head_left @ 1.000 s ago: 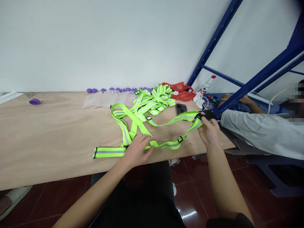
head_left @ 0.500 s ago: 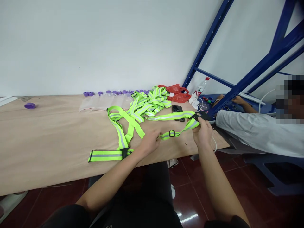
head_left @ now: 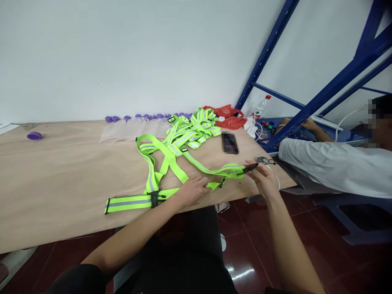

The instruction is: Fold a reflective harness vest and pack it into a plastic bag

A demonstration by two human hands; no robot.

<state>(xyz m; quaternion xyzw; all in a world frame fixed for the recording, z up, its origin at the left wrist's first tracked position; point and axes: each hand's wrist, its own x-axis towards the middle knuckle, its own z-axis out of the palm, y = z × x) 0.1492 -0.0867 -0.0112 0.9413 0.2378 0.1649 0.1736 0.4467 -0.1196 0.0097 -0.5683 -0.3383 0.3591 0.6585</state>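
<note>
A lime harness [head_left: 171, 156] lies on the counter [head_left: 67, 175], ten o'clock from the nearer left hand [head_left: 193, 191], whose grip is unclear. One strap [head_left: 231, 170] runs toward three o'clock, its black buckle [head_left: 250, 168] pinched by the right hand [head_left: 266, 179].

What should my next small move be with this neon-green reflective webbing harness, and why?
Probably lay the black plastic fitting in your right hand flat on the tan tabletop: its end of the harness looks bunched, while the opposite end lies flat and your left hand is on the lower strap.
</note>
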